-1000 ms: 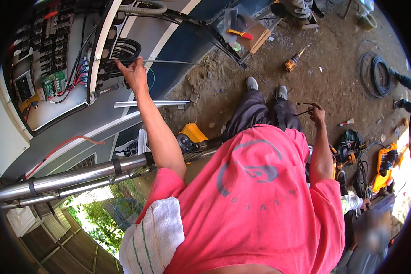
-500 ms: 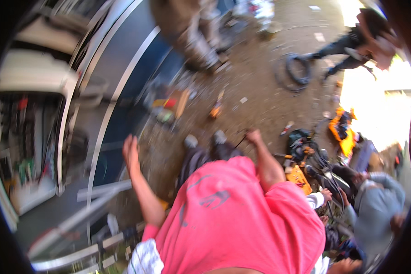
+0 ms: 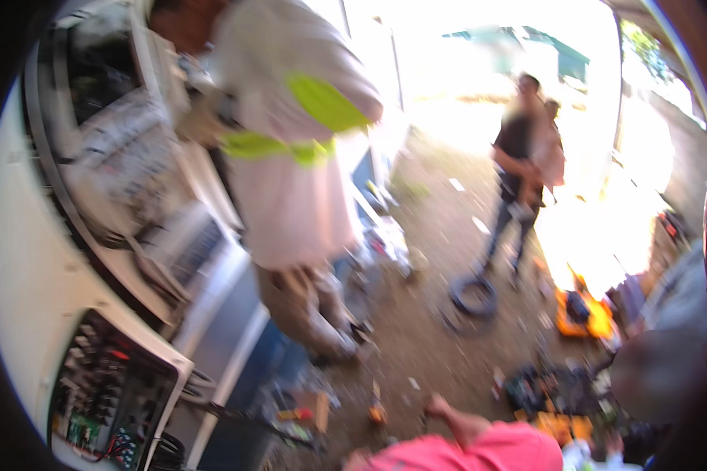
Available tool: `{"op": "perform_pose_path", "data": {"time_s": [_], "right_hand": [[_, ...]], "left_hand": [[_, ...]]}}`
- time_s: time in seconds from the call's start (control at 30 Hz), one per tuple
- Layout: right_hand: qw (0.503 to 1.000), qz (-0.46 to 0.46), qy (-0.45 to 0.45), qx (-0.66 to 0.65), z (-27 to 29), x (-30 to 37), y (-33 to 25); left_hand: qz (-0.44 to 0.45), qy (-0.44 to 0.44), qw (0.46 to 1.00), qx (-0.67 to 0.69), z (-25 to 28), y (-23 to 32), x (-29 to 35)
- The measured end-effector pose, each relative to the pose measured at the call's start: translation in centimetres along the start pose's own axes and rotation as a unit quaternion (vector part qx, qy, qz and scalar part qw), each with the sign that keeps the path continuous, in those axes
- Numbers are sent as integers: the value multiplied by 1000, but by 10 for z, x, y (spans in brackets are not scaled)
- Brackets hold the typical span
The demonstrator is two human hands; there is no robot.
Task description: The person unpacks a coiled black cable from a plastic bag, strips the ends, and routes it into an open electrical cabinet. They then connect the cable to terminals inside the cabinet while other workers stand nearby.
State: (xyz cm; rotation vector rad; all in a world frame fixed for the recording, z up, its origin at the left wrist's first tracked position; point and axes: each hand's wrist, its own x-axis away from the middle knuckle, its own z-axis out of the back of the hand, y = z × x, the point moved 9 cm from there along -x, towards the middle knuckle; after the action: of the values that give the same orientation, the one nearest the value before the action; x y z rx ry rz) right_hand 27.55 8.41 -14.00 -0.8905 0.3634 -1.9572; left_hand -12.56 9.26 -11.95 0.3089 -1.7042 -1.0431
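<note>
My right hand [image 3: 438, 405] is low in the head view, past the pink sleeve, with its fingers curled. Motion blur hides what is in them. A bit of skin [image 3: 357, 458] at the lower edge, left of the pink shirt [image 3: 479, 451], may belong to my left hand; its fingers do not show. On the dirt floor, ahead and to the left of my right hand, lies an orange-and-dark tool [image 3: 377, 411]. Further left is an open cardboard box [image 3: 320, 408] with small red and yellow items beside it.
An opened cabinet [image 3: 110, 392] with wiring and green boards stands at left. A co-worker in a white top with yellow-green bands [image 3: 291, 196] stands beside the equipment. A black coil [image 3: 473, 297] lies ahead, near another person [image 3: 518, 169]. Bags and a yellow case [image 3: 562, 428] sit at right.
The view has tilted up and away from my body. My left arm has mostly dropped out of sight. The thin dark item seen in my right hand before cannot be made out now.
</note>
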Motion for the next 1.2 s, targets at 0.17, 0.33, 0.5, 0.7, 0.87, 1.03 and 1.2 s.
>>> {"op": "perform_pose_path", "data": {"time_s": [0.17, 0.33, 0.5, 0.7, 0.87, 1.03, 1.2], "right_hand": [[946, -122, 8, -301, 1, 9, -25], [879, -138, -50, -453, 14, 3, -103], [815, -126, -111, -555, 7, 5, -160], [734, -117, -179, -645, -20, 14, -207], [671, -102, -225, -699, -54, 27, -226], [626, -96, -233, -738, -50, 37, -215], [657, -175, -119, -724, -7, 32, -175]], "left_hand": [[-20, 20, 999, 21, 8, 124, -41], [-47, 40, 998, 24, 29, 186, -31], [-65, 64, 995, 34, 44, 203, -9], [-68, 78, 994, 37, 48, 209, 15], [-61, 83, 994, 38, 49, 208, 27], [-57, 85, 994, 37, 46, 203, 33], [-48, 81, 995, 31, 37, 201, 45]]}}
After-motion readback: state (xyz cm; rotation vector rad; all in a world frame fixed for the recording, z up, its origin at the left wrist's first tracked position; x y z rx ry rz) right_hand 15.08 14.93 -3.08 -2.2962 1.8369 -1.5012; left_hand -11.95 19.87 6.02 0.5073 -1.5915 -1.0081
